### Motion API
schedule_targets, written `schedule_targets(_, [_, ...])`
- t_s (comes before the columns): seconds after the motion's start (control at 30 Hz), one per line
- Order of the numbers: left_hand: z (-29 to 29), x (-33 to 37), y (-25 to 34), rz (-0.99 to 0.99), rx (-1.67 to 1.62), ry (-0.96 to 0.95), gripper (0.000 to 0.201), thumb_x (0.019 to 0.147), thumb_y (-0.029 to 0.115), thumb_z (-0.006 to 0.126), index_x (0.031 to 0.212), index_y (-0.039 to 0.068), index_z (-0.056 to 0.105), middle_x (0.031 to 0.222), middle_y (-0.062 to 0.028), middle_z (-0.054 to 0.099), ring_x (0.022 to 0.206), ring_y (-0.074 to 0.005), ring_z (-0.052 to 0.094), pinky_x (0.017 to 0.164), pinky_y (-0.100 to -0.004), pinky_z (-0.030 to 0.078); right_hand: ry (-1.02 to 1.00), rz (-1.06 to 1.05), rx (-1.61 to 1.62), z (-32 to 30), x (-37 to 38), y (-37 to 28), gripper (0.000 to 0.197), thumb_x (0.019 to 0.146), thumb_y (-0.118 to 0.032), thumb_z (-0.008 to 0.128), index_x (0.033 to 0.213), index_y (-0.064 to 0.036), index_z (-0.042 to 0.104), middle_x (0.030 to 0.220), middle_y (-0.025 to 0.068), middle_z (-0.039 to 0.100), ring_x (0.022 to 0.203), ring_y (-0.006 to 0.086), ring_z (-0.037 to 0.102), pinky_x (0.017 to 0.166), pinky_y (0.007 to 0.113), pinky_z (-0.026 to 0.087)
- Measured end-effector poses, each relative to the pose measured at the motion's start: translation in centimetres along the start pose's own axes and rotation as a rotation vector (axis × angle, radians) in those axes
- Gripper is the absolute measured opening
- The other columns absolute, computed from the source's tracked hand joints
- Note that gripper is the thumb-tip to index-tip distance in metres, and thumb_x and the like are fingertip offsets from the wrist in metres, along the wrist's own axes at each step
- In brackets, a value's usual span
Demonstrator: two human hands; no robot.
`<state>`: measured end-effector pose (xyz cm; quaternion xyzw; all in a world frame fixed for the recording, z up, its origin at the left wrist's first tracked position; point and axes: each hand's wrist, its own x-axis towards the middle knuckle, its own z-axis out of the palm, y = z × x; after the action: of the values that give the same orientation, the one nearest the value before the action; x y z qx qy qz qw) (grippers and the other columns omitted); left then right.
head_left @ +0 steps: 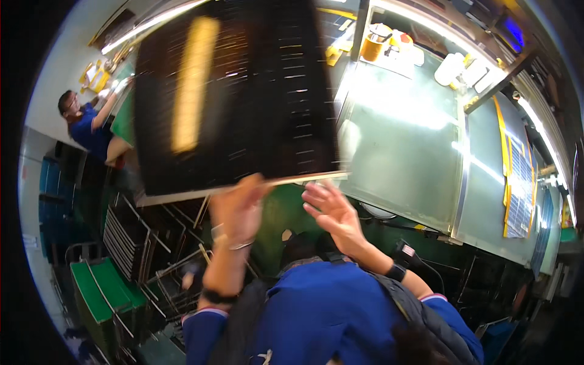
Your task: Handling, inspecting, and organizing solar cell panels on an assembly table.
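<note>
A large black solar panel (267,115) with a pale near edge fills the upper middle, tilted and partly smeared by motion. A yellow glare streak lies across its dark face. My left hand (238,207) is at the middle of its near edge, blurred, with its fingers closed on that edge. Just right of it, my right hand (334,216) is held palm up with fingers spread, close to the edge and holding nothing. What supports the panel's far side is hidden behind it.
To the right stands a glass-topped workbench (389,158) under bright lamps, with an orange container (372,48) at its back. Farther right lies a blue cell sheet (520,194). A co-worker (91,131) is at far left. Stacked dark frames (128,234) and a green-topped stand (103,289) are nearby.
</note>
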<state>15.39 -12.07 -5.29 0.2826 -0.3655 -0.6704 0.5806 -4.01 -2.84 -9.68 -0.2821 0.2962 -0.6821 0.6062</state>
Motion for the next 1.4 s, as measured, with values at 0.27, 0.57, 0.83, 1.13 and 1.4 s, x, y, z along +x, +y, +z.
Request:
schedule_targets(0.27, [16.5, -2.5, -14.6, -0.614, 0.059, -0.458, 0.022, 0.089, 0.022, 0.062, 0.092, 0.001, 0.067, 0.082, -0.0028, 0.066, 0.077, -0.0067, 0.061, 0.069, -0.0243, 0.051, 0.6, -0.292, -0.006, -10.4, -5.5, -10.0, 0.014, 0.093, -0.016, 0.055, 0.087, -0.0054, 0.062, 0.091, 0.0084, 0.065, 0.092, 0.0235, 0.064, 0.088, 0.038, 0.052])
schedule_targets(0.57, [2.2, 1.7, -10.9, 0.11, 1.291, -0.428, 0.02, 0.082, 0.021, 0.065, 0.096, 0.007, 0.068, 0.095, -0.012, 0.068, 0.087, -0.023, 0.066, 0.075, -0.0311, 0.052, 1.007, 0.056, 0.064, -25.3, -12.6, -10.4, 0.012, 0.089, -0.016, 0.06, 0.092, -0.0053, 0.057, 0.092, 0.0097, 0.063, 0.083, 0.0246, 0.065, 0.08, 0.037, 0.056])
schedule_targets(0.83, [-6.8, 11.7, -10.9, -0.004, 2.079, -0.036, 0.089, 0.079, 0.068, 0.048, 0.144, 0.011, 0.026, 0.151, -0.0144, 0.016, 0.14, -0.0338, 0.011, 0.111, -0.0538, 0.005, 1.262, 0.03, -0.007, -23.8, -10.6, -9.8, 0.026, 0.084, -0.027, 0.067, 0.094, -0.0071, 0.055, 0.086, 0.0075, 0.064, 0.074, 0.02, 0.065, 0.061, 0.029, 0.057])
schedule_targets(1.13, [-3.6, 5.9, -13.9, 0.171, 2.063, -0.23, 0.058, 0.092, 0.043, 0.044, 0.142, 0.016, 0.034, 0.149, -0.014, 0.024, 0.136, -0.0326, 0.023, 0.109, -0.0503, 0.014, 1.426, -0.056, -0.102, -24.1, -10.3, -9.0, 0.018, 0.083, -0.026, 0.068, 0.083, -0.0116, 0.056, 0.076, 0.0036, 0.062, 0.061, 0.0164, 0.064, 0.049, 0.027, 0.055])
schedule_targets(1.4, [-5.6, 5.6, -11.7, 0.228, 1.853, -0.338, 0.054, 0.09, 0.037, 0.05, 0.137, 0.011, 0.042, 0.146, -0.0168, 0.03, 0.135, -0.0349, 0.025, 0.109, -0.0511, 0.015, 1.454, -0.016, -0.163, -23.4, -9.4, -8.9, 0.022, 0.081, -0.031, 0.068, 0.082, -0.0133, 0.056, 0.076, 0.0022, 0.062, 0.062, 0.0137, 0.063, 0.047, 0.022, 0.051])
